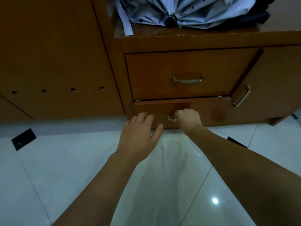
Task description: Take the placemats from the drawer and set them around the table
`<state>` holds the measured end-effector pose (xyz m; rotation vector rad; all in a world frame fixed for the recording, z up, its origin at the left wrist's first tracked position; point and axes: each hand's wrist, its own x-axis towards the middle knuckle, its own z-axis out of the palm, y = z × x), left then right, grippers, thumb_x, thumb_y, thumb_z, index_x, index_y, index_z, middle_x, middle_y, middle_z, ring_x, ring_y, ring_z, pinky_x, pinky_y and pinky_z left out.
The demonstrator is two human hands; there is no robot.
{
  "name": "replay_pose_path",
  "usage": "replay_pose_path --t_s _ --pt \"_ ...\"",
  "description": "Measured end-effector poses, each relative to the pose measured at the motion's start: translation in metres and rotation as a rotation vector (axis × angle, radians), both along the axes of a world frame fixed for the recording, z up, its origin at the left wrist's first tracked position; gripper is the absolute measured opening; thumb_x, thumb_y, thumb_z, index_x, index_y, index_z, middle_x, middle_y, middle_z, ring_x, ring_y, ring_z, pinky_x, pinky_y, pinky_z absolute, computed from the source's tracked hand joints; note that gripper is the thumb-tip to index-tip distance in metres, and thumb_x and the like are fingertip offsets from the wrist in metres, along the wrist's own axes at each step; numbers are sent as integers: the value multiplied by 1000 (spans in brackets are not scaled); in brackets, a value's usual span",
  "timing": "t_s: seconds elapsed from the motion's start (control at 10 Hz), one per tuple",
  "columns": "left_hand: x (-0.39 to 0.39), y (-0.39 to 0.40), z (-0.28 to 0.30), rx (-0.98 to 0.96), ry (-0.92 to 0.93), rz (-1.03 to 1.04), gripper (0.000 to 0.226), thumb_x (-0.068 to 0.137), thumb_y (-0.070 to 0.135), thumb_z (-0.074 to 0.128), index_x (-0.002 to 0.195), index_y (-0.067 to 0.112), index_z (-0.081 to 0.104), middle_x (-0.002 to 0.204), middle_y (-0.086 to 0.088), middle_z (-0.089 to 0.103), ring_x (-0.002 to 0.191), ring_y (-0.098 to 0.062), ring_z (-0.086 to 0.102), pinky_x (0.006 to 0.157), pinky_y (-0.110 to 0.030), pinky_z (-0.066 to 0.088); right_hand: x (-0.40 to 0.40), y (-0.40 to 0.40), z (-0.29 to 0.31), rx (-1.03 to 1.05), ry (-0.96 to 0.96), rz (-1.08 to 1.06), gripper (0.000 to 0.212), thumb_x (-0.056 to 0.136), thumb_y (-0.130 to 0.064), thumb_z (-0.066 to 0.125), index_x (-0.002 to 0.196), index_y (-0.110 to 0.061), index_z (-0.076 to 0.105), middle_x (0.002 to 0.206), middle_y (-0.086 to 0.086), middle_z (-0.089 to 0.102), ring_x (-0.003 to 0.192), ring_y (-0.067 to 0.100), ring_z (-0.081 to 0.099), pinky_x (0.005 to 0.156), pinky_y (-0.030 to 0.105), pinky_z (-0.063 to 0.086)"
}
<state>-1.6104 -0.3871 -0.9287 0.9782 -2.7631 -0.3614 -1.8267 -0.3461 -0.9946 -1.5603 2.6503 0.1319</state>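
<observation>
My right hand [189, 119] has its grip curled round the metal handle [170, 118] of the lower drawer [211, 111], which sits at about one o'clock from the middle of my view and stands out only a sliver from the cabinet. My left hand [141, 131], at eleven o'clock from the right one, has its grip released, fingers relaxed and spread just before the drawer front; I cannot tell whether they touch it. The placemats are not in sight; I judge they lie inside this drawer, hidden for now. To do this step well I would pull straight back and level, keeping the drawer square on its runners, and move the left hand clear of the front edge as it comes. The upper drawer [187, 74] is closed, and a folded umbrella [187, 12] rests on the cabinet top at twelve o'clock.
</observation>
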Motion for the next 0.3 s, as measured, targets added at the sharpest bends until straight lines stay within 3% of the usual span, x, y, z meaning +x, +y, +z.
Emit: replay_pose_path --t_s 0.1,0.3 --pt "4 8 9 -8 17 -11 50 99 53 34 138 24 46 138 2 48 123 -19 45 98 -37 34 5 4 2 -11 -18 -33 12 96 -26 53 94 -17 61 75 0 58 68 19 57 64 32 49" --pt "19 16 26 -32 45 15 51 98 54 33 138 24 46 139 2 48 123 -18 46 99 -37 36 18 18 11 -118 -249 -133 24 96 -38 50 95 -17 60 85 3 62 76 22 59 68 33 49"
